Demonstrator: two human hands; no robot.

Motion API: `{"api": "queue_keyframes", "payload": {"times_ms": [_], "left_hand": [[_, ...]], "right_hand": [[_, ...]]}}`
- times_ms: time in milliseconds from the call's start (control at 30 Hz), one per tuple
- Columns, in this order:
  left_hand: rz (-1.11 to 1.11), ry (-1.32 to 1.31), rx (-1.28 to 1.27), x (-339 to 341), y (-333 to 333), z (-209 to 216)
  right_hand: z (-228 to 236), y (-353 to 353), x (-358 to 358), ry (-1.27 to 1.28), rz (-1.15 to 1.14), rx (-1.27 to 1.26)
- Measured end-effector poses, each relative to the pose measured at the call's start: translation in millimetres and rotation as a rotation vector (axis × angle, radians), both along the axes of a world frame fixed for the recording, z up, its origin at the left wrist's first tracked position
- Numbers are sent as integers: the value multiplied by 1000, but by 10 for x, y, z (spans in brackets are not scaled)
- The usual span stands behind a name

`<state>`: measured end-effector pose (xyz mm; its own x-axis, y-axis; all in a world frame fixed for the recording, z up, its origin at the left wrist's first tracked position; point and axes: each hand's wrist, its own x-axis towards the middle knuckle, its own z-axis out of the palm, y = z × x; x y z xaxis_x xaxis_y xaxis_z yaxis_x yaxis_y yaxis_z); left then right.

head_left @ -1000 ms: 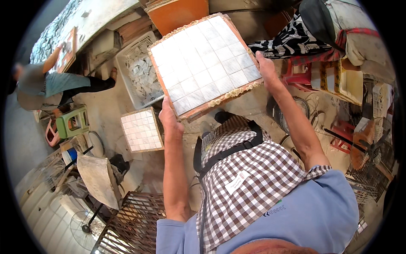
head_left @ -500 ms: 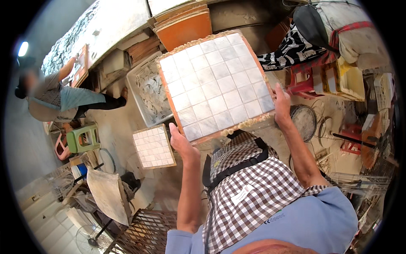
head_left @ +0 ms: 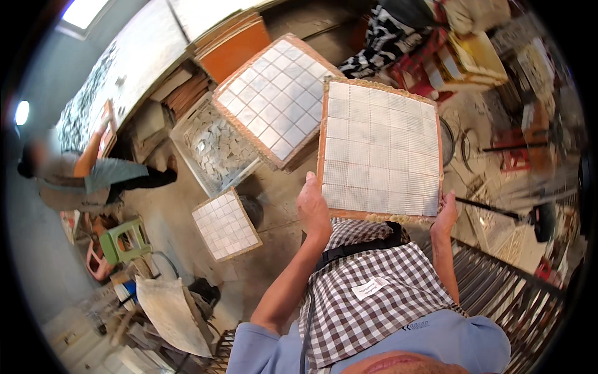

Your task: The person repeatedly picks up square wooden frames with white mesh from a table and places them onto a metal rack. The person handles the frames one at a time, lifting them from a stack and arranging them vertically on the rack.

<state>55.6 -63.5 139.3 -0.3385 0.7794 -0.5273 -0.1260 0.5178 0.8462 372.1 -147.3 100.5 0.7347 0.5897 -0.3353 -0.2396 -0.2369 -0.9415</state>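
Between my two hands I hold a square brown-edged board covered with a grid of white mosaic tiles (head_left: 381, 149); a fine mesh-like texture shows over the tiles. My left hand (head_left: 314, 204) grips its lower left edge, thumb up along the side. My right hand (head_left: 444, 213) grips its lower right corner, most of its fingers hidden by the board. Just beyond it to the left lies a second tiled board (head_left: 274, 93), grey-white with wider joints, partly overlapped by the held one. Lower on the left is a smaller-looking tiled board (head_left: 226, 225).
A pale crate (head_left: 215, 143) of tile shards stands left of the second board. At the far left a person (head_left: 93, 162) works at a long table (head_left: 140, 56) with grey pieces. A green stool (head_left: 126, 242) is on the left, a yellow-sided box (head_left: 464, 62) at the upper right, a slatted rack (head_left: 498, 293) at the lower right.
Both hands have moved the tiled board to the right and toward me. The second tiled board, hidden behind it before, now shows. My view has turned as well.
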Motion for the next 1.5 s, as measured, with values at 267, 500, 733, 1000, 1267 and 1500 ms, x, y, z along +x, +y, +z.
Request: {"api": "queue_keyframes", "payload": {"times_ms": [267,500,733,1000,1267,1500], "left_hand": [[-30,-66,-114,280,100,-82],[-106,-229,48,1026,270,120],[-405,-79,228,1422,197,114],[-564,149,302,1647,486,158],[-1169,-154,-48,3775,-199,322],[-1734,-327,-150,4899,-1468,504]], "right_hand": [[78,-122,178,-62,-147,-90],[241,-84,652,81,-361,78],[266,-325,1145,23,-327,-48],[271,-338,1089,56,-378,-102],[552,-2441,572,-39,-1320,-96],[651,-2982,-71,-120,-1985,67]]}}
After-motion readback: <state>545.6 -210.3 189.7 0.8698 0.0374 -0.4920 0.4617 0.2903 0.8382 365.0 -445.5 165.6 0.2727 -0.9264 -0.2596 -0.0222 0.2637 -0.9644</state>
